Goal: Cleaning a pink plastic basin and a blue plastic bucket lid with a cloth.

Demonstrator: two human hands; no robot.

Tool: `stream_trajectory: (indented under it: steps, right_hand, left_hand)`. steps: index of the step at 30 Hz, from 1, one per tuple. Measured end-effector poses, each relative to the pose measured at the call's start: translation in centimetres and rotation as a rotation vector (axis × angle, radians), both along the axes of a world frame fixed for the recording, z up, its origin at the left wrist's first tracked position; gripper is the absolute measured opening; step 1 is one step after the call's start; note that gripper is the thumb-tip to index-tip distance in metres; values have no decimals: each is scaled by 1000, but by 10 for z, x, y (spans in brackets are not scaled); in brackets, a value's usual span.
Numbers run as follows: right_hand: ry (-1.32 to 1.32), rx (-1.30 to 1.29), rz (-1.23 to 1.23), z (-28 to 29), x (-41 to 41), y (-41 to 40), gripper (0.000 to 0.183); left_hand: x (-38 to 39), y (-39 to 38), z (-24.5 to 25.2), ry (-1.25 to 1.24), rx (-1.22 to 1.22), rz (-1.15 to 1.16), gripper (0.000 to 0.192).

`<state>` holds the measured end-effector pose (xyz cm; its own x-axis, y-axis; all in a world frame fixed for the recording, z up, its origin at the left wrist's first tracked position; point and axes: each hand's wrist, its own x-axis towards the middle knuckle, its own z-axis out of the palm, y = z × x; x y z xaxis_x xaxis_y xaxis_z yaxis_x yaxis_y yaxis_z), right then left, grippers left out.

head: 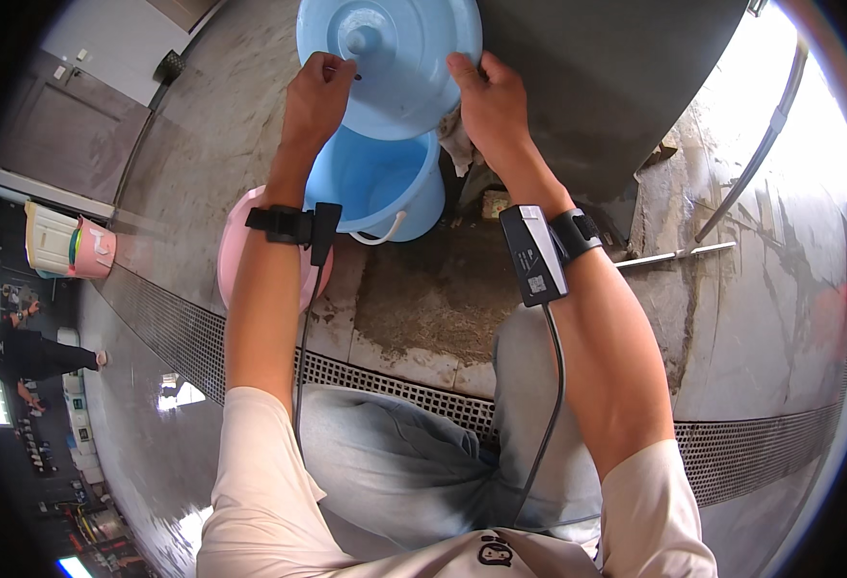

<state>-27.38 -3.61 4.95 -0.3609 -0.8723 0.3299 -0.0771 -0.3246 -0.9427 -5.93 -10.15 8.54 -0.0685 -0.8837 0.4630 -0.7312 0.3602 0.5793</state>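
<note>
A round light-blue plastic lid (402, 94) with a central knob is held up at the top, tilted above a light-blue plastic bucket (423, 202) with a white handle. My right hand (492, 97) grips the lid's right rim, thumb on the face, with a greyish cloth (456, 141) hanging just below it. My left hand (319, 97) is over the lid's lower left part, its fingertips pinched around a small dark thing too small to name. A pink plastic basin (235, 267) stands left of the bucket, partly hidden behind my left forearm.
A metal floor grating (423, 390) runs across by my knees. A floor squeegee (676, 254) lies at the right with its pole rising. A large dark panel (597, 79) stands behind the bucket. Far left are pink and white containers (91, 249) and a person (40, 354).
</note>
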Motion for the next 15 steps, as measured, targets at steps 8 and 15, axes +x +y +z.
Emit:
stream_trajectory:
  steps: [8,15]
  right_hand:
    - [-20,-47,69,0,-10,-7,36]
    - [-67,-77,141,26,-30,6,36]
  left_hand:
    - [10,8,13,-106,-14,-180,20]
    - [7,33,42,-295,-28,-284,15]
